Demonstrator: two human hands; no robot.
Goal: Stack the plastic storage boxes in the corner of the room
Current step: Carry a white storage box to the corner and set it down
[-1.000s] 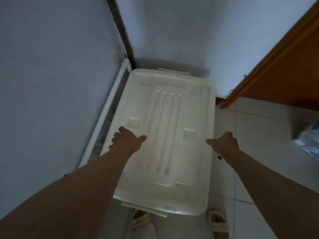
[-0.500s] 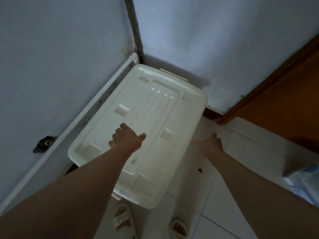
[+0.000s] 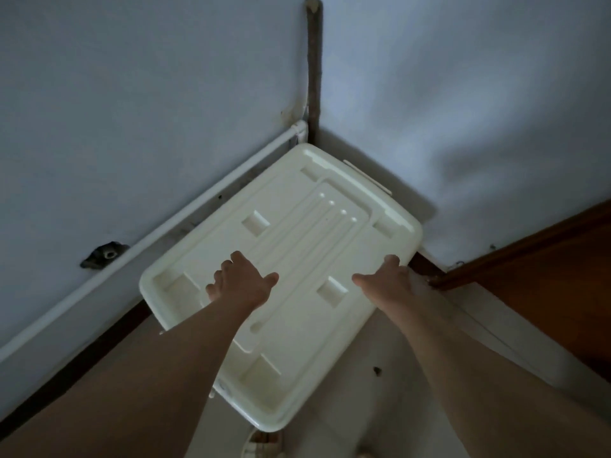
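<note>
A cream-white plastic storage box (image 3: 297, 246) with a ribbed lid stands in the room's corner, seen from above; only its lid shows. My left hand (image 3: 239, 282) rests flat on the lid near its middle, fingers spread. My right hand (image 3: 386, 280) lies on the lid's right long edge, fingers apart and partly over the rim. Whether other boxes sit beneath it is hidden by the lid.
A white pipe (image 3: 185, 213) runs along the left wall just beside the box. A dark hole (image 3: 105, 254) marks that wall. A brown wooden door frame (image 3: 515, 252) stands to the right. Pale floor tiles (image 3: 396, 391) lie below, with my sandal (image 3: 261, 446) at the bottom edge.
My right hand has moved up from the floor side onto the lid's right edge. The view has tilted up and turned, showing more of the corner. My left hand stays on the lid.
</note>
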